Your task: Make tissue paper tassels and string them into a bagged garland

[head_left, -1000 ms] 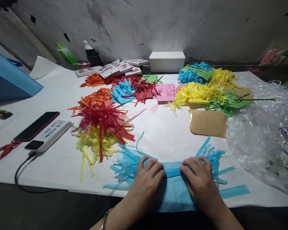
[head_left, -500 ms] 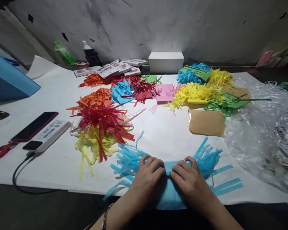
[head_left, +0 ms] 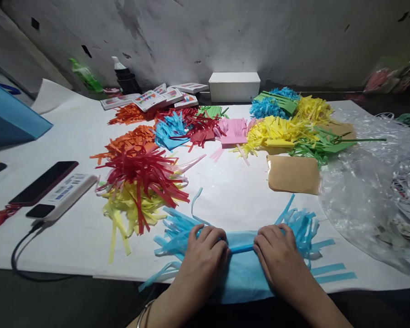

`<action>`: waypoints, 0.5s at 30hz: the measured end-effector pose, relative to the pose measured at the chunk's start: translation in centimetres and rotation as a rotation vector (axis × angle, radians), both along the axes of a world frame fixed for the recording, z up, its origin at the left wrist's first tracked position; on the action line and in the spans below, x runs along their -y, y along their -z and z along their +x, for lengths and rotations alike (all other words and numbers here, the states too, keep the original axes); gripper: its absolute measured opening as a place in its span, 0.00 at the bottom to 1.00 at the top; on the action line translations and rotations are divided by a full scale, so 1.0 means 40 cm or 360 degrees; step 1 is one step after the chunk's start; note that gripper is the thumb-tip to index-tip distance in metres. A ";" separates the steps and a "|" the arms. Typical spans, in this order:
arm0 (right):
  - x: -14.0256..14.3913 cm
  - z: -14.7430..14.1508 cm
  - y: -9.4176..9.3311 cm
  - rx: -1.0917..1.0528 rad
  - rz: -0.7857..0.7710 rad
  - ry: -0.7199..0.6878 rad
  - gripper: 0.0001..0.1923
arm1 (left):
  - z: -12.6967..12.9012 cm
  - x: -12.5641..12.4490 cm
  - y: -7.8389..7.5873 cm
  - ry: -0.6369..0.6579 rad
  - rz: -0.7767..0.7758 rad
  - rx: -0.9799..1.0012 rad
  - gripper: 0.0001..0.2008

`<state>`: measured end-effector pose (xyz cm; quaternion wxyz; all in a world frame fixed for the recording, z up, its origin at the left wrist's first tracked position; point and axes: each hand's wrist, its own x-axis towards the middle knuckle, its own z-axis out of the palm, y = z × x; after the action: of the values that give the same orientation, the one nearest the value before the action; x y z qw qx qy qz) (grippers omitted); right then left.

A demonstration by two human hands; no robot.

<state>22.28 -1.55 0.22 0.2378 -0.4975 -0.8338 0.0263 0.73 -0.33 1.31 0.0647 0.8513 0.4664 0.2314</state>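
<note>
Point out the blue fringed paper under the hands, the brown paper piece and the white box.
blue fringed paper [head_left: 242, 273], head view, on the flat uncut sheet between the two hands.
brown paper piece [head_left: 293, 174], head view, on its middle.
white box [head_left: 234, 86], head view, on its front face.

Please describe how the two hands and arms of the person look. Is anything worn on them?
Both hands, the left hand and the right hand, are bare, without gloves, and no rings can be made out. The forearms are also bare, with no sleeves in view. On the left wrist sits a thin, silver-coloured metal bangle. The right wrist shows nothing worn.
</note>
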 end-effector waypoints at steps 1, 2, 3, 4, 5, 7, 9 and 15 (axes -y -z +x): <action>-0.003 -0.007 -0.005 0.0061 -0.0013 0.0058 0.09 | 0.006 0.000 0.000 -0.0047 0.0008 -0.0042 0.07; -0.005 -0.013 -0.009 0.0114 -0.0015 0.0108 0.09 | 0.012 -0.001 0.000 -0.0095 0.0022 -0.0078 0.07; -0.007 -0.017 -0.012 0.0150 -0.0008 0.0141 0.08 | 0.016 -0.002 0.000 -0.0133 0.0041 -0.0115 0.07; -0.009 -0.019 -0.013 0.0163 0.0001 0.0156 0.07 | 0.019 -0.003 -0.001 -0.0147 0.0065 -0.0152 0.06; -0.010 -0.019 -0.013 0.0154 0.0014 0.0145 0.07 | 0.021 -0.003 -0.001 -0.0126 0.0098 -0.0184 0.07; -0.010 -0.016 -0.009 0.0111 0.0063 0.0049 0.09 | 0.023 -0.004 0.000 0.0025 0.0182 -0.0227 0.08; -0.006 -0.013 -0.004 0.0110 0.0139 -0.0078 0.11 | 0.026 -0.006 0.007 0.0190 0.0268 -0.0263 0.09; -0.004 -0.033 -0.019 0.0333 0.0110 -0.0158 0.05 | 0.034 -0.051 0.029 0.0286 0.0358 -0.0235 0.13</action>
<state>20.94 -1.41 0.98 0.1649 -0.4469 -0.8782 -0.0429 2.08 1.69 0.16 -0.0449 0.9061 0.3632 0.2122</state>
